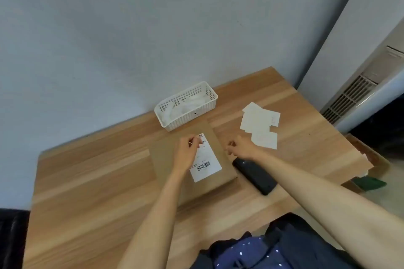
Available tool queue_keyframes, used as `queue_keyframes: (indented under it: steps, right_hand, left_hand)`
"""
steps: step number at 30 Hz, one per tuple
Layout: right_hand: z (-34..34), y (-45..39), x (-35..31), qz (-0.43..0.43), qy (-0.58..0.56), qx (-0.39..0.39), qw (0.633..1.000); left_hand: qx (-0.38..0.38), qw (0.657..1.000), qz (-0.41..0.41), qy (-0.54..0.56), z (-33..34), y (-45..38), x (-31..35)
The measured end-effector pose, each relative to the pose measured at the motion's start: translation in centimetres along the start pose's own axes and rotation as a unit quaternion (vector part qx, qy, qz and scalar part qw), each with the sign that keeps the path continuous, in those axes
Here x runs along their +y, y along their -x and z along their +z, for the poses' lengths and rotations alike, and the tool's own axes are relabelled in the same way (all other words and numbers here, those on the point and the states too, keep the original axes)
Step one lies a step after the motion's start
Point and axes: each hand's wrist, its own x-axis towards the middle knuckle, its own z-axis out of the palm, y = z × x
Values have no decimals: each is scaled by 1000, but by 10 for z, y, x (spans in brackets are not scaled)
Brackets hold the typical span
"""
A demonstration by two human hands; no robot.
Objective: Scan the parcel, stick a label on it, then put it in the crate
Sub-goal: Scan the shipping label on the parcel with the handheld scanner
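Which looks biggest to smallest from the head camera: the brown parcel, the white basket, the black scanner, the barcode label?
1. Brown parcel, clearly the largest.
2. White basket.
3. Black scanner and barcode label: similar in length, so I won't rank them; the scanner lies slightly nearer the camera.

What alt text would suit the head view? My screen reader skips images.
A person's left hand presses a white barcode label onto a flat brown parcel on a wooden table, while the right hand hovers beside it. A black scanner, loose labels and a white basket lie nearby.
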Motion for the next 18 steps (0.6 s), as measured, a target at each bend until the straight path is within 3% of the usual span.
queue_keyframes:
  steps: [4, 8, 13, 18]
  right_hand:
    - [19, 4, 33, 53, 30, 5, 998]
    - [35, 4, 66, 87, 89, -3, 992]
    - [51, 7, 87, 135, 135, -2, 982]
    - [70, 8, 92, 133, 167, 49, 976]
  left_hand:
    - [8, 999, 4, -41, 18, 10, -13]
    - [24, 985, -16, -170, 26, 6, -43]
    - [-2, 981, -26, -192, 25, 4, -62]
    - [-26, 975, -29, -218, 25, 7, -72]
